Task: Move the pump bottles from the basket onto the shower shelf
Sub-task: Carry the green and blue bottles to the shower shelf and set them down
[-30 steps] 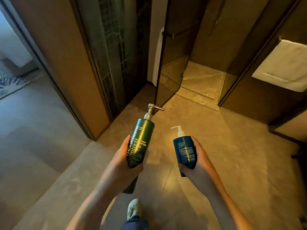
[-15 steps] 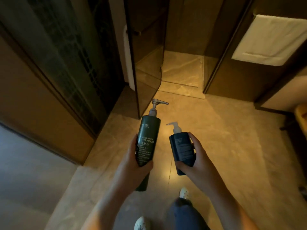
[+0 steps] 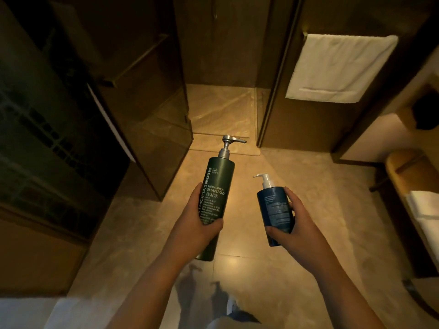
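While the left hand (image 3: 199,224) curls its fingers round the tall green bottle (image 3: 217,186) and the right hand (image 3: 289,224) curls round the small blue bottle (image 3: 275,205), both bottles are in the air before the shower floor (image 3: 221,110). This looks like the carrying step. Next comes stepping inside. The shower shelf is out of sight.

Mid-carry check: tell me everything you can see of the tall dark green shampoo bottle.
The tall shampoo bottle is a dark green cylinder, plastic-looking, with pale lettering reading MEGA-RICH SHAMPOO. A silver pump tops it, spout pointing right. It is in the air over the floor, leaning slightly, pump end farthest from the camera. Only the left hand touches it, gripping its lower half; the base shows below the hand.
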Motion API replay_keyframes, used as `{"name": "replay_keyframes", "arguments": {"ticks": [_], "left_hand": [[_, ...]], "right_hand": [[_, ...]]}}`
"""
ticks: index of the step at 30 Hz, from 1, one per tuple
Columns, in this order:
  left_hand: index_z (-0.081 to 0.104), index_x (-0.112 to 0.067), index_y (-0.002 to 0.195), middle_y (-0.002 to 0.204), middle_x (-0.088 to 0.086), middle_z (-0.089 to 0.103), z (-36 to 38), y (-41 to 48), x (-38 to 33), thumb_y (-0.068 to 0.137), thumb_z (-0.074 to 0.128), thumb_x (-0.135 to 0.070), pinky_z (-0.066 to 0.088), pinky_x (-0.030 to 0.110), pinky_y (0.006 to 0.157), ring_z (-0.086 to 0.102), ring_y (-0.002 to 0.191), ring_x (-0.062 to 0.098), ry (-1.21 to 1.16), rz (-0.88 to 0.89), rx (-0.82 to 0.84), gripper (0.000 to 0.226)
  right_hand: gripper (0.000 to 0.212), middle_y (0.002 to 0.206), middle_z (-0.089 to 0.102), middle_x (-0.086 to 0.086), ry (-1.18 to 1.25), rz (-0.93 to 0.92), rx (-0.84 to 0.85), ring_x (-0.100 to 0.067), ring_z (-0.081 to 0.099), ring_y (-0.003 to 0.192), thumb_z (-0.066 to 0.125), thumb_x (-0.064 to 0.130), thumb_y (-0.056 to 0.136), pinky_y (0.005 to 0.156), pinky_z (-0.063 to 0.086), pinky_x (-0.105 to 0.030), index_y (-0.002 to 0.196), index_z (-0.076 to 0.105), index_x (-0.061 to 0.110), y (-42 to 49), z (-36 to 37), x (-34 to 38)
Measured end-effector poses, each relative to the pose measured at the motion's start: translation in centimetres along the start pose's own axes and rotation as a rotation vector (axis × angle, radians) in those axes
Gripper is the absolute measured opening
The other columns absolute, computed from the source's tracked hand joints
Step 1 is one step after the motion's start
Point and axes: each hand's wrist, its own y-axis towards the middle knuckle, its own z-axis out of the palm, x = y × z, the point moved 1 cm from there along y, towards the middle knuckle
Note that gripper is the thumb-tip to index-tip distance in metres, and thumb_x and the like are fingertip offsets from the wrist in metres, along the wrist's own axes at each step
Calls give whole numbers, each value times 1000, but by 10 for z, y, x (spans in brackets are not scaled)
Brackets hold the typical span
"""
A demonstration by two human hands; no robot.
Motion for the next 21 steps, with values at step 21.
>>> {"name": "replay_keyframes", "arguments": {"ticks": [21], "left_hand": [[19,-68,122,102,-32,51,-26,298,2,76,72,-15,40,7,62,55,84,-16,-33,-91,-11,88]], "right_hand": [[89,103,41,37,67,58,-95,20,53,88,78,18,73,53,45,-4,136,24,51,298,-26,29]]}}
